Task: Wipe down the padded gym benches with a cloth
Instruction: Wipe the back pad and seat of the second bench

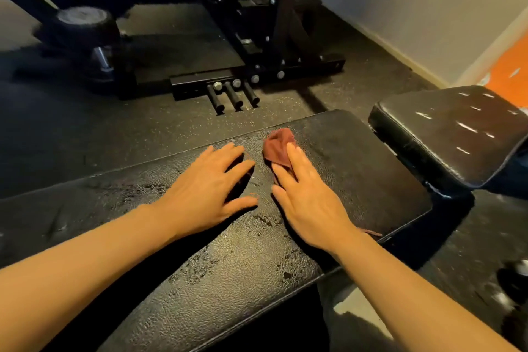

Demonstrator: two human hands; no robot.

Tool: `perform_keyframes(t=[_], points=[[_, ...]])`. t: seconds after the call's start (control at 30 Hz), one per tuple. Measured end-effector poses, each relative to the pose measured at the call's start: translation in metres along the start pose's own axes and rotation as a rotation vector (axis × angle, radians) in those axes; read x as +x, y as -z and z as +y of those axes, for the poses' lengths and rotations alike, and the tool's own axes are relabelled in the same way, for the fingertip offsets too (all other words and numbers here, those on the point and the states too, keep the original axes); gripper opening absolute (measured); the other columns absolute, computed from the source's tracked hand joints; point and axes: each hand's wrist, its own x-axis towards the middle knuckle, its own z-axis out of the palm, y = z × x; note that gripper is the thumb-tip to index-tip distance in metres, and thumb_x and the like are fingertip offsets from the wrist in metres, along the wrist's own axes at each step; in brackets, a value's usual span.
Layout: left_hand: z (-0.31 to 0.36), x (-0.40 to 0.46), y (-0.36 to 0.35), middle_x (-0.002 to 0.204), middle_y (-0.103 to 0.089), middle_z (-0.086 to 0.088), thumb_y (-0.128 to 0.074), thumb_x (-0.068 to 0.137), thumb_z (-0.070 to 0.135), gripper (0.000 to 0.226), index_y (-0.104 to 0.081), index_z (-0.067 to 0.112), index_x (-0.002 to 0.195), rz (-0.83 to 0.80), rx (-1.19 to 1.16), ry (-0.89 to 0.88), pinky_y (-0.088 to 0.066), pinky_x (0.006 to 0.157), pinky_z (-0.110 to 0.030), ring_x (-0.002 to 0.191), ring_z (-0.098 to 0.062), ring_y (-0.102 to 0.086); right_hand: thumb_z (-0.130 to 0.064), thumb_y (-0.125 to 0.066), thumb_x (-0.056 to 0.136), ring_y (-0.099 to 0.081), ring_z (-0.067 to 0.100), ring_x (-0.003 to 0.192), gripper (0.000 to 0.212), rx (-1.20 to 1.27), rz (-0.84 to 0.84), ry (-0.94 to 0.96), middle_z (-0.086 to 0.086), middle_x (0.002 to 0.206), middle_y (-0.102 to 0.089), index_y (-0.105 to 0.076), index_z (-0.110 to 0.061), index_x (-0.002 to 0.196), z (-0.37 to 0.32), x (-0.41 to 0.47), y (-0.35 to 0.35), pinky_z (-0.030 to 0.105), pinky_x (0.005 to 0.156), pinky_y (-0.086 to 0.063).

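Cloth [278, 147]: reddish, crumpled on bench pad [200, 266], under right hand [307, 197], fingers flat, pressing. Left hand [207, 194] just beside, flat, holding nothing. Pad's long axis runs left-right.

I see a black padded bench [223, 263] running across the view, its tabletop textured and blotched with wet or worn patches (I cannot tell which). A reddish-brown cloth [278, 146] lies near its far edge under my right hand [310, 203], fingers straight. My left hand [205, 194] rests flat just beside it.
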Motion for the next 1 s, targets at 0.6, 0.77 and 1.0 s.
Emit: perform_keyframes(t=[0.6, 0.77, 1.0], points=[[-0.005, 0.018, 0.001, 0.163, 0.004, 0.003, -0.044, 0.076, 0.075, 0.103, -0.001, 0.026, 0.155, -0.222, -0.017, 0.132, 0.001, 0.120, -0.043, 0.150, -0.017, 0.004, -0.032, -0.036, 0.104, -0.002, 0.016, 0.150, 0.048, 0.084, 0.109, -0.278, 0.001, 0.164, -0.002, -0.036, -0.018, 0.150, 0.043, 0.081, 0.006, 0.039, 0.120, -0.020], [-0.001, 0.016, -0.002, 0.163, 0.007, 0.001, -0.026, 0.066, 0.078, 0.107, 0.003, 0.025, 0.155, -0.201, -0.010, 0.145, 0.004, 0.118, -0.040, 0.150, -0.017, 0.005, -0.033, -0.031, 0.105, 0.001, 0.016, 0.150, 0.048, 0.038, 0.000, 0.027, 0.001, 0.164, 0.004, -0.032, -0.019, 0.150, -0.004, 0.072, -0.002, 0.039, 0.118, -0.026], [-0.003, 0.020, 0.001, 0.162, 0.015, 0.002, -0.033, 0.077, 0.076, 0.101, 0.009, 0.027, 0.154, -0.269, 0.015, 0.130, 0.005, 0.118, -0.041, 0.149, -0.016, 0.010, -0.019, -0.041, 0.101, -0.018, 0.020, 0.148, 0.043, 0.032, 0.074, -0.136, -0.003, 0.163, -0.009, -0.044, -0.026, 0.143, 0.032, 0.099, 0.007, 0.044, 0.110, -0.038]])
